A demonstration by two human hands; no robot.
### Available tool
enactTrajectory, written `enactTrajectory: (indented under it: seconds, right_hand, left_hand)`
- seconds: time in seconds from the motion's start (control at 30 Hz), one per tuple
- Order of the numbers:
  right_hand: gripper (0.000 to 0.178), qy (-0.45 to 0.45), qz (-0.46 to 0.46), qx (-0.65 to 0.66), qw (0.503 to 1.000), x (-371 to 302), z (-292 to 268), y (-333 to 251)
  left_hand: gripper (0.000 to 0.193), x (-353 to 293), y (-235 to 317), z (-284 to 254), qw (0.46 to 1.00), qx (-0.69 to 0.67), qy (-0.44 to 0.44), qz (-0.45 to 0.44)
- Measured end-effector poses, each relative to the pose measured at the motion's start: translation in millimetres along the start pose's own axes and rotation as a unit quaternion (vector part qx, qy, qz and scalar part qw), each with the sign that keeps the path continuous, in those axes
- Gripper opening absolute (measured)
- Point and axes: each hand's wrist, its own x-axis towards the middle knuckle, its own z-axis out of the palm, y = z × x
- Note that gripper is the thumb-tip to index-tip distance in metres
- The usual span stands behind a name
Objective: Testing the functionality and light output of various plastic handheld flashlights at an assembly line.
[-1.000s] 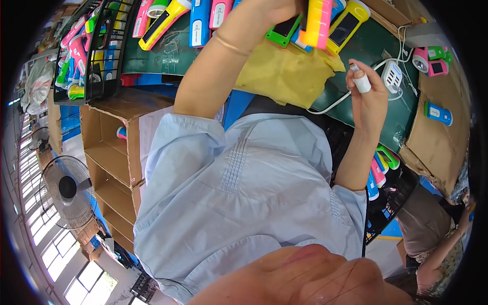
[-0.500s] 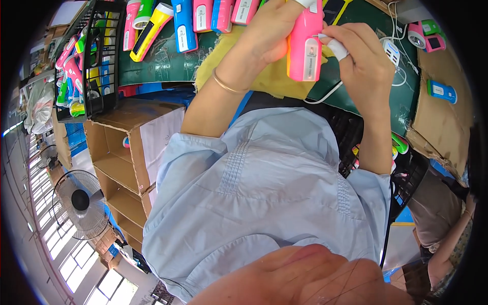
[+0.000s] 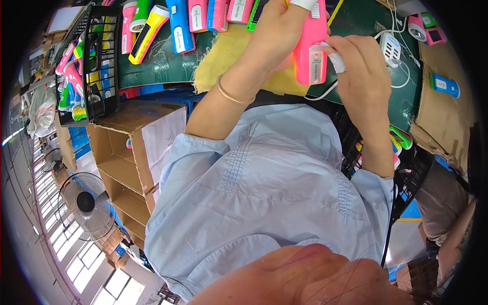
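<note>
My left hand (image 3: 282, 33) is closed around a pink flashlight (image 3: 311, 58) with a yellow edge and a pale label panel, above the green tabletop. White tape wraps a finger of this hand. On the flashlight's right side, my right hand (image 3: 362, 66) pinches a small pale tip against the casing; it is too small to make out. White tape also covers a digit of the right hand. Beneath the flashlight lies a yellow cloth (image 3: 223, 56). A white cable (image 3: 325, 92) curves out below the right hand.
Several coloured flashlights (image 3: 180, 28) line the table's far side. A black basket (image 3: 96, 66) of flashlights stands left, above cardboard compartments (image 3: 124, 168). A white multi-port charger (image 3: 390, 50) with cables sits right, near a blue flashlight (image 3: 445, 85) on cardboard. A fan (image 3: 85, 202) stands lower left; another person (image 3: 445, 208) is lower right.
The pink flashlight and both hands have shifted slightly to the right within the picture. My right hand keeps its pinch at the flashlight's side, and my left keeps its hold.
</note>
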Motion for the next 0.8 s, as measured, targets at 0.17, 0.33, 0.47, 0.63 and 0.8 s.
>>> enactTrajectory:
  seconds: [0.17, 0.33, 0.47, 0.63, 0.8]
  right_hand:
    - [0.011, -0.263, -0.004, 0.365, 0.893, 8, -22, 27]
    - [0.035, -0.173, 0.001, 0.256, 0.951, -29, -10, -5]
    - [0.031, -0.086, -0.238, 0.132, 0.958, -67, 10, -5]
    - [0.051, -0.031, -0.083, 0.212, 0.973, -79, 11, -10]
    - [0.050, 0.006, 0.048, 0.167, 0.985, -55, 19, -19]
  left_hand:
    - [0.047, -17, -9, 2, 0.996, -0.084, 0.006, -0.017]
    - [0.061, -9, 11, 5, 0.995, -0.056, -0.043, 0.063]
    - [0.057, -9, -5, -12, 0.991, -0.106, -0.055, 0.060]
    - [0.054, -23, 0, -8, 0.975, -0.197, -0.069, 0.069]
    - [0.031, -54, -24, -10, 0.974, -0.035, -0.140, 0.177]
